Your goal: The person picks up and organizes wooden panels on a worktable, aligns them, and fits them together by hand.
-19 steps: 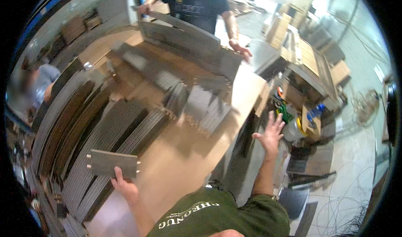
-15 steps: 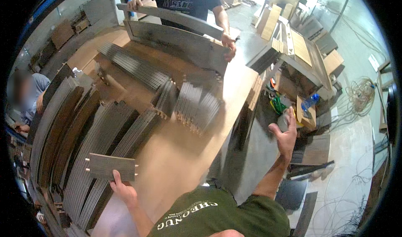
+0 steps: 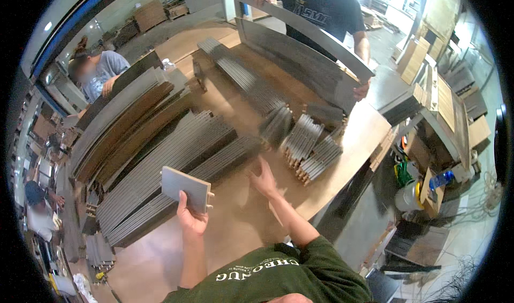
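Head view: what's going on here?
The left hand holds up a small grey board with pegs at its edge. The right hand looks empty, fingers open, over the table between stacked long slats and short pegged slats. Across the table, a co-worker has both hands at a long strip, beside a wider panel.

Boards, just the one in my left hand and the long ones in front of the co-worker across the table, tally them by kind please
Short dowelled board: 1
Narrow long board: 1
Wide long board: 1
Total: 3
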`<state>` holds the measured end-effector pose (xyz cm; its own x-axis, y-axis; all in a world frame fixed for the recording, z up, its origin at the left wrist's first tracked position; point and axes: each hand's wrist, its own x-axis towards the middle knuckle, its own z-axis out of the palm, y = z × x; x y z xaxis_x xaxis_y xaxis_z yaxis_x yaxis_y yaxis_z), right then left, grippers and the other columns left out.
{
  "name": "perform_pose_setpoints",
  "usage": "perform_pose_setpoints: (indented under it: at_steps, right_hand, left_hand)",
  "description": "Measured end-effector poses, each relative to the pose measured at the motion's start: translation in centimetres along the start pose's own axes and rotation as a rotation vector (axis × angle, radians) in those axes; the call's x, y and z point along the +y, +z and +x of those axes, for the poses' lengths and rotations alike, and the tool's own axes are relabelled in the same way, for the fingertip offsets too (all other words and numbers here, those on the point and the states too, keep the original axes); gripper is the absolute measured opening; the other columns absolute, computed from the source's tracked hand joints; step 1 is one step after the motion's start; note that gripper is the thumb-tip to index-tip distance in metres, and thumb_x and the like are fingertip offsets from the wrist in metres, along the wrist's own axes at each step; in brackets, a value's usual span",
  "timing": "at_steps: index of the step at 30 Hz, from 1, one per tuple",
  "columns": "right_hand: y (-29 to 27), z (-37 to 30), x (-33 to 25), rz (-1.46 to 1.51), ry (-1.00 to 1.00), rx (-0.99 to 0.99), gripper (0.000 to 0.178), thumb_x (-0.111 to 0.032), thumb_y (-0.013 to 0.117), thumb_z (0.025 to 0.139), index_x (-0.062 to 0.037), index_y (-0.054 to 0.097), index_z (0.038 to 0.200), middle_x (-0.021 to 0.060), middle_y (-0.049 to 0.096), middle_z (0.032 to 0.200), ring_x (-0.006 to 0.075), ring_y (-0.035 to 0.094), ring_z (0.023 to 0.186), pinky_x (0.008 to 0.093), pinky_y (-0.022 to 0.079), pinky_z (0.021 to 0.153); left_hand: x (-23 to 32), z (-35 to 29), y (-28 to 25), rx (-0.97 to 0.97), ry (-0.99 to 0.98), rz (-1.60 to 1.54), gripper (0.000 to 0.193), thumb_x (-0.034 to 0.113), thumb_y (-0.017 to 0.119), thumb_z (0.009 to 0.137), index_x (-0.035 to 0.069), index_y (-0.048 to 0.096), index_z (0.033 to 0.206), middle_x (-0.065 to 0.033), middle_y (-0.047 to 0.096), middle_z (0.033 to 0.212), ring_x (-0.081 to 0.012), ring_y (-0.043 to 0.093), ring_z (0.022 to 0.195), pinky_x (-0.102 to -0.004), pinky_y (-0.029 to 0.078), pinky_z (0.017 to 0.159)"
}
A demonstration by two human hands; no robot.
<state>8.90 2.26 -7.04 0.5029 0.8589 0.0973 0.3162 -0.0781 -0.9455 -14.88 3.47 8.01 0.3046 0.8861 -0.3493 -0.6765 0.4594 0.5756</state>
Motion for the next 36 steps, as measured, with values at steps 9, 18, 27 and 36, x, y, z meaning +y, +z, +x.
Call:
perform_pose_setpoints:
  at_steps: [9,18,27,36]
  right_hand:
    - [0.4,3.3,-0.4,-0.184,-0.010,0.004,0.082,-0.036,0.073,0.073,0.0002,0.034,0.135,0.0228,0.037,0.137,0.0373,0.035,0.127,0.0424,0.030,0.106]
    - [0.7,1.3,0.4,0.204,-0.080,-0.094,0.042,-0.026,0.072,0.074,-0.0073,0.059,0.110,0.0144,0.059,0.104,0.0336,0.052,0.105,0.0400,0.042,0.090]
    - [-0.7,1.0,-1.2,-0.258,-0.384,-0.083,0.039,-0.024,0.072,0.073,-0.0083,0.059,0.107,0.0124,0.060,0.101,0.0322,0.053,0.099,0.0418,0.041,0.087]
    - [-1.0,1.5,-1.7,-0.285,-0.262,-0.182,0.036,-0.023,0.071,0.074,-0.0096,0.060,0.105,0.0115,0.060,0.103,0.0327,0.053,0.101,0.0421,0.039,0.092]
  left_hand:
    - [0.0,-1.4,-1.0,-0.118,-0.072,0.075,0.045,0.025,0.062,0.086,0.004,0.048,0.123,-0.0123,0.059,0.115,-0.0256,0.061,0.096,-0.0390,0.053,0.077]
    - [-2.1,9.8,3.3,-0.179,0.304,1.125,0.029,0.007,0.069,0.080,0.000,0.059,0.106,-0.0063,0.066,0.096,-0.0164,0.062,0.086,-0.0307,0.049,0.080]
    - [-3.0,11.9,0.1,-0.355,0.305,1.272,0.025,0.008,0.069,0.080,-0.003,0.062,0.102,-0.0116,0.068,0.097,-0.0165,0.064,0.085,-0.0306,0.051,0.074]
    - [-4.2,10.2,0.9,-0.447,0.421,1.476,0.035,0.012,0.069,0.082,-0.001,0.059,0.112,-0.0102,0.068,0.103,-0.0153,0.064,0.090,-0.0298,0.051,0.077]
